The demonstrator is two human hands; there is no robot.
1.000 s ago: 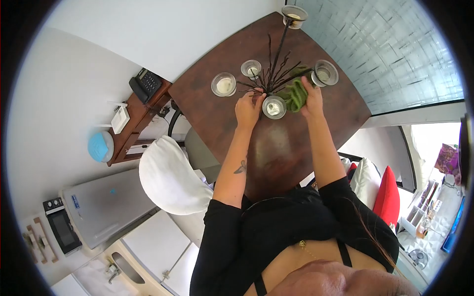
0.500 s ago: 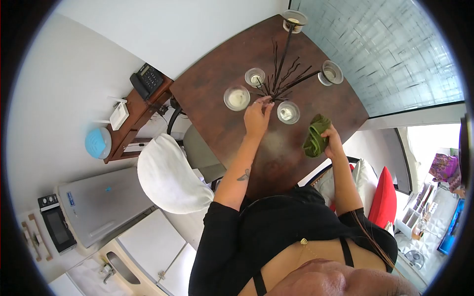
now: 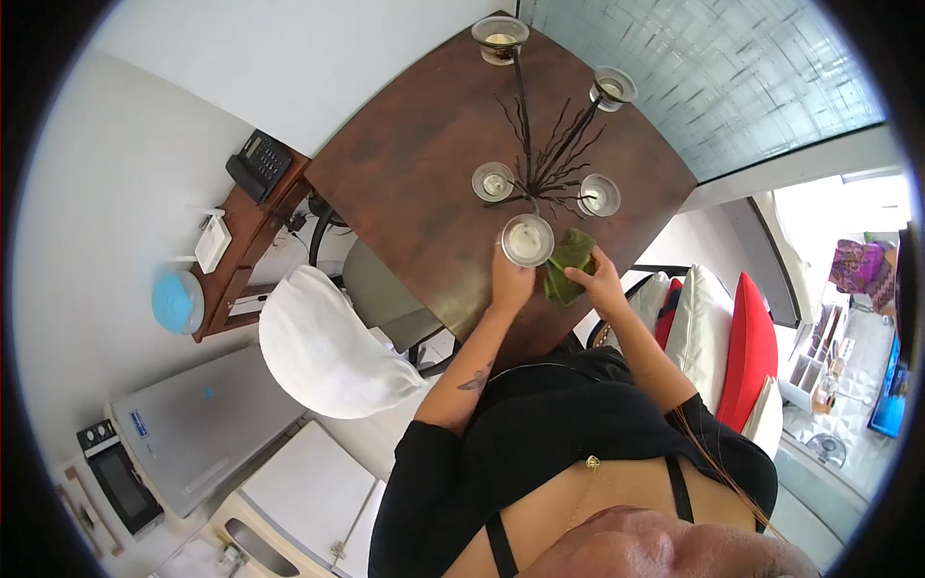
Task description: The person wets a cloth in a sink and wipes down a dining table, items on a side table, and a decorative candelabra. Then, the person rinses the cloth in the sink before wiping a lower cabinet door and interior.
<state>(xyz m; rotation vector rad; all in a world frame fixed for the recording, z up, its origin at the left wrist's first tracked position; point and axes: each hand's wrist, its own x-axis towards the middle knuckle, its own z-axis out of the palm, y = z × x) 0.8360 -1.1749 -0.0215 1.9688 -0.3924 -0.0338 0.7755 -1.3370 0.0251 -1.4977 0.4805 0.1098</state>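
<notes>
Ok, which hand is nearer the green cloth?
Right. The right hand grips the green cloth at its side; the left hand is off to its left, at the nearest glass cup.

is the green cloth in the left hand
No, the green cloth is in the right hand, while the left hand is at the nearest glass cup.

A branched candle holder (image 3: 537, 185) is supported by the worktop (image 3: 414, 135). On its near side, one glass cup (image 3: 527, 240) is touched by the left hand (image 3: 513, 281), and a green cloth (image 3: 568, 268) is held beside that cup by the right hand (image 3: 599, 282).
</notes>
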